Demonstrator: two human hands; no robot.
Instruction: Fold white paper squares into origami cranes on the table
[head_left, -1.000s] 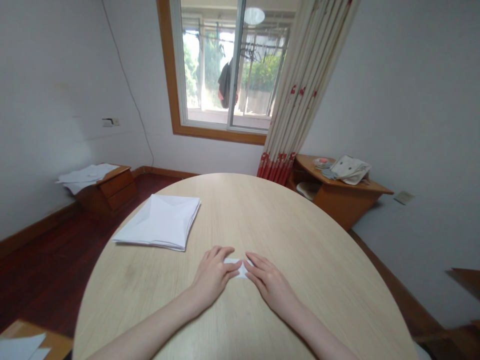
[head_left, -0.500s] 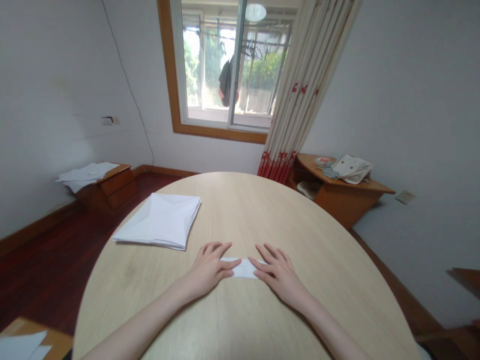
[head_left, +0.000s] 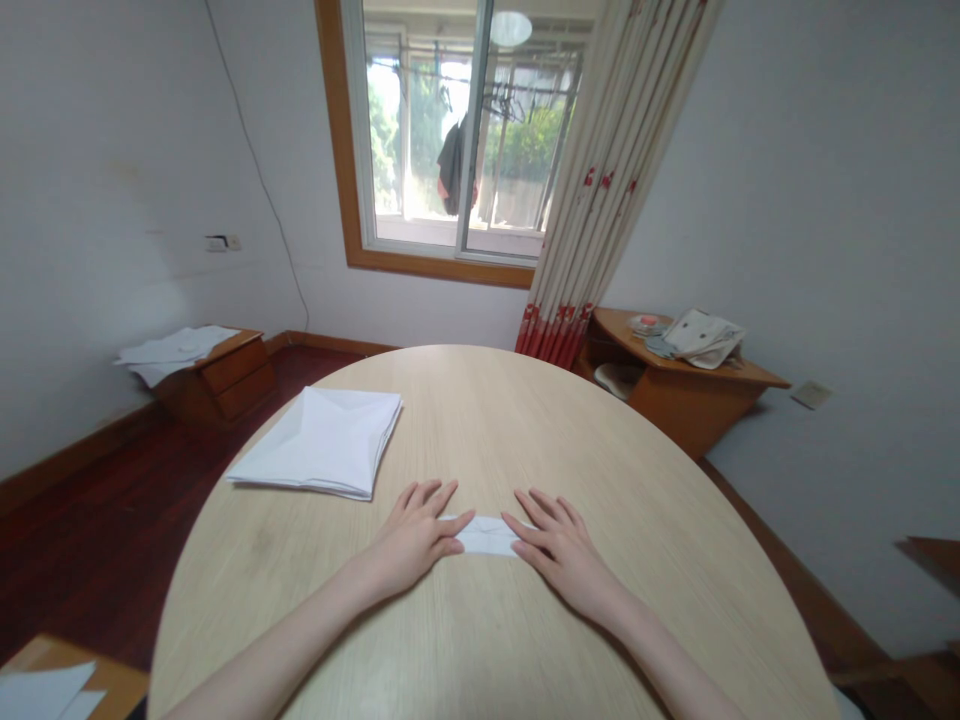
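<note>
A small strip of folded white paper [head_left: 489, 537] lies flat on the round wooden table [head_left: 480, 640], a crease showing near its upper middle. My left hand [head_left: 415, 537] rests over its left end, index finger and thumb on the paper and the other fingers spread on the tabletop. On the opposite end, my right hand [head_left: 555, 545] lies the same way, fingers apart. Both ends of the strip are hidden under the hands. Neither hand grips it.
Folded white sheets [head_left: 319, 440] are stacked at the table's left. Beyond the table stand a low drawer cabinet [head_left: 232, 375] with papers on top, and a corner desk [head_left: 697, 390] with papers and a bag-like item. A curtain [head_left: 600, 190] hangs by the window.
My hands have slid slightly apart along the paper strip, the left one to the left and the right one a little to the right. More of the strip's middle shows.
</note>
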